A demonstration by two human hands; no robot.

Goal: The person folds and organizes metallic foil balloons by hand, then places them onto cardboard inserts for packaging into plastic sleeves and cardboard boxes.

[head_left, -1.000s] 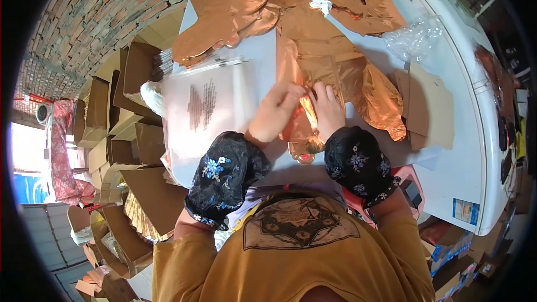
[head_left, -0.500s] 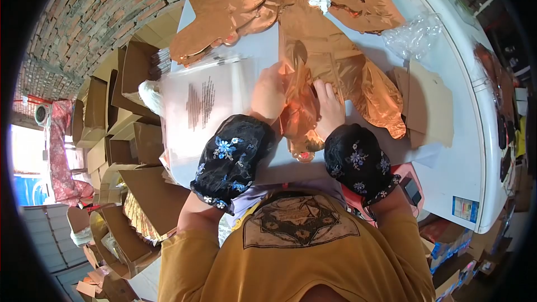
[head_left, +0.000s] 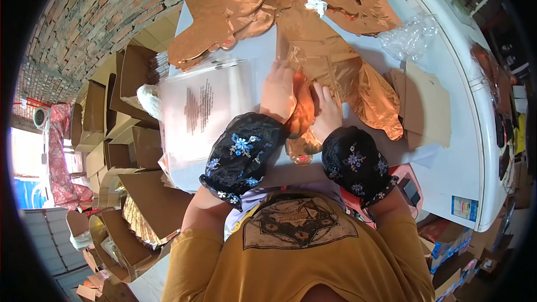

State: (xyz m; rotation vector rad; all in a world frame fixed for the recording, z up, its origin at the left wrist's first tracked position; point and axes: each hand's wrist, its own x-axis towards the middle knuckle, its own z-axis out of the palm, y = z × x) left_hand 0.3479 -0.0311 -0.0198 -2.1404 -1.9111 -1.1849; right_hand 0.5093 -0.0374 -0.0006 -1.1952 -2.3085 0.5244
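Note:
Copper-coloured foil pieces [head_left: 313,33] lie flat across the white table, some with rounded lobes. My left hand [head_left: 277,90] is closed on the left side of a folded orange foil piece [head_left: 302,106], fingers curled at its edge. My right hand [head_left: 326,113] rests at the right side of the same piece, fingers stretched out and lying flat on the foil. A small round foil end with a red spot [head_left: 302,159] shows below the hands. A stack of clear printed plastic bags [head_left: 196,106] lies to the left of my left hand.
Clear crumpled plastic [head_left: 411,36] and brown cardboard sheets [head_left: 428,106] lie on the right. A small white bundle [head_left: 316,5] sits on the foil. Open cardboard boxes [head_left: 134,78] stand left of the table. A pink device [head_left: 411,187] is at the near right edge.
The orange foil between my hands has become narrower and more folded. My left hand has shifted slightly right, its sleeve too; my right hand stays close to the foil's right side.

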